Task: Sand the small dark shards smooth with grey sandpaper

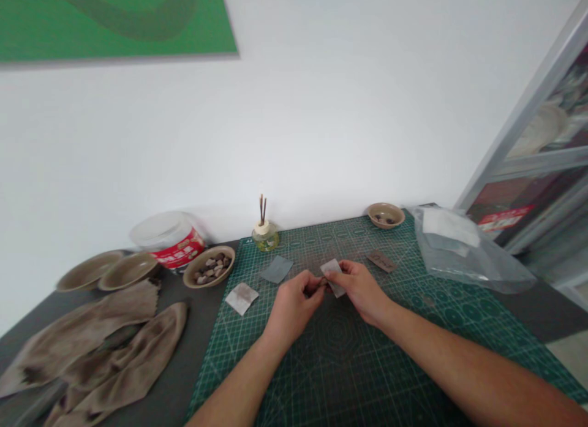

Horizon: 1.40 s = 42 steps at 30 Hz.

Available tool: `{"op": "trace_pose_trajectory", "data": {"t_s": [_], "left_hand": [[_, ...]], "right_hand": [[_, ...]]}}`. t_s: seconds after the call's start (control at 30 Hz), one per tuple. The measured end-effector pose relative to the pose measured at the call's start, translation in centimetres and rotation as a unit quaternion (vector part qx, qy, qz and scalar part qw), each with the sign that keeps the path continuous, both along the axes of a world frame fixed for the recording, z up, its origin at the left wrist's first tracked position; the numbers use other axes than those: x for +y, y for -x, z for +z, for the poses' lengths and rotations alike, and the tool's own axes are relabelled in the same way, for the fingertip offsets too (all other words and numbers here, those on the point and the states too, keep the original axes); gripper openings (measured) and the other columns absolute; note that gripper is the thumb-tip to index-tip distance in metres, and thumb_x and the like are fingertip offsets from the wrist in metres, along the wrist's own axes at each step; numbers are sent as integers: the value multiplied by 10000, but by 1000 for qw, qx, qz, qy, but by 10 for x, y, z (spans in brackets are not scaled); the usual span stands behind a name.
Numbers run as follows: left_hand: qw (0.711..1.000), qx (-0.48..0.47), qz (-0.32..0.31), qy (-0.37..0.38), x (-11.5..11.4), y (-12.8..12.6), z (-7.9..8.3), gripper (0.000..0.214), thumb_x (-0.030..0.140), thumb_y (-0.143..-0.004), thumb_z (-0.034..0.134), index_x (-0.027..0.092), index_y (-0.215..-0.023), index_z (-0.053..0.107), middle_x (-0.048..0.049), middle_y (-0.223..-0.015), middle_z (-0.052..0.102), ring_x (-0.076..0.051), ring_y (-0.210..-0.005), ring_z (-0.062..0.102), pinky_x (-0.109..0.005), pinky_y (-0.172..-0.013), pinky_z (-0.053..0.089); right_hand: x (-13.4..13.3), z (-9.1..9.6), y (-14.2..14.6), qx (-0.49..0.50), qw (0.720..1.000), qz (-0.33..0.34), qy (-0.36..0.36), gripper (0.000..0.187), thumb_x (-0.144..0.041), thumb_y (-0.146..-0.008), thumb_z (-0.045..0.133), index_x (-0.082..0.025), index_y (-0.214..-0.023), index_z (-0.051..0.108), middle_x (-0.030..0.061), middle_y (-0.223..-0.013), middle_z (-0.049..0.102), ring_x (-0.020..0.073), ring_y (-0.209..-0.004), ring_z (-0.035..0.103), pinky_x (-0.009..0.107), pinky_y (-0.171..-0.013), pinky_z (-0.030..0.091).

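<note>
Both my hands meet over the middle of a green cutting mat. My right hand is closed on a small grey piece of sandpaper. My left hand pinches a small dark object, too small to name, against that sheet. Three more small sheets lie on the mat: a grey one, a whitish one and a brown one.
A bowl of small stones sits left of the mat, with two empty bowls and a plastic tub beyond. Dirty brown cloths lie at left. A reed diffuser, another bowl and a plastic bag stand by the wall.
</note>
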<state>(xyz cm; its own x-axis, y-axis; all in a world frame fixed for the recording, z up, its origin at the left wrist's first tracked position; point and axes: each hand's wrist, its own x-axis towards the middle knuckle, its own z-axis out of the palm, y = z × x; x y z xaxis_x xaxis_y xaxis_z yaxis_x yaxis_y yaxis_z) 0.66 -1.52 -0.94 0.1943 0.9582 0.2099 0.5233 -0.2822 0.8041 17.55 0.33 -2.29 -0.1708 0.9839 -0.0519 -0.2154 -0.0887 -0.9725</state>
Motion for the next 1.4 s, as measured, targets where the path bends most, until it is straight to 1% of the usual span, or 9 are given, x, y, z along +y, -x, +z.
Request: {"op": "trace_pose_trajectory", "data": {"t_s": [0.17,0.27,0.4,0.5,0.63,0.83,1.0,1.23,1.4], "left_hand": [[999,-36,-9,2,-1,1,3,120,283,-811,619,182,-750,601,17,-700,614,-130,-664,559,-230,-621,418],[993,-114,-21,35,0,2,6,103,283,-819,625,181,-833,618,-19,-823,676,-153,-765,622,-255,-698,473],[963,-250,-30,98,2,1,7,199,287,-812,645,191,-962,554,-18,-790,687,-153,-692,643,-275,-662,506],[951,-291,-33,99,3,0,7,230,267,-800,663,196,-974,530,-9,-820,678,-142,-692,638,-269,-656,515],[962,-255,-39,87,4,-1,3,272,226,-751,710,195,-966,545,25,-758,633,-138,-700,621,-249,-654,501],[992,-119,-28,25,-3,2,4,118,291,-929,497,197,-965,558,1,-786,655,-146,-741,630,-261,-702,476],[998,-42,-34,-30,-5,2,7,87,255,-929,495,204,-892,556,-2,-830,658,-146,-782,612,-250,-720,448],[999,-29,-17,-17,-4,2,8,131,314,-939,490,200,-903,544,1,-781,632,-143,-710,582,-243,-664,438],[999,-22,-30,-18,-5,1,9,132,316,-931,505,201,-898,560,-8,-842,667,-141,-772,607,-242,-717,449]], "right_hand": [[6,-2,-6,52,996,-54,41,255,-347,-731,745,-160,-881,660,78,-818,709,207,-685,655,337,-684,515],[4,3,-8,57,998,-27,21,273,-357,-737,741,-159,-911,671,82,-852,711,218,-731,662,342,-708,513],[-1,10,-8,22,999,17,-18,287,-394,-745,732,-157,-903,695,72,-845,710,205,-746,641,310,-693,481],[-2,10,-7,27,999,31,-30,277,-386,-741,742,-156,-890,705,62,-845,711,187,-745,627,297,-695,461],[-1,8,-7,44,998,43,-34,256,-367,-755,737,-160,-902,707,45,-821,702,166,-708,608,282,-669,443],[-1,9,-7,59,996,59,-26,264,-366,-755,747,-151,-903,706,52,-836,698,171,-729,611,295,-698,446],[-2,8,-5,81,995,66,1,238,-360,-741,764,-160,-857,708,37,-779,684,163,-680,597,293,-657,442],[-4,12,-4,135,987,80,28,221,-341,-748,763,-154,-854,710,44,-790,680,167,-700,604,286,-656,453],[-5,13,-3,139,988,61,31,233,-325,-734,779,-162,-879,699,38,-820,676,164,-697,599,293,-673,457]]}}
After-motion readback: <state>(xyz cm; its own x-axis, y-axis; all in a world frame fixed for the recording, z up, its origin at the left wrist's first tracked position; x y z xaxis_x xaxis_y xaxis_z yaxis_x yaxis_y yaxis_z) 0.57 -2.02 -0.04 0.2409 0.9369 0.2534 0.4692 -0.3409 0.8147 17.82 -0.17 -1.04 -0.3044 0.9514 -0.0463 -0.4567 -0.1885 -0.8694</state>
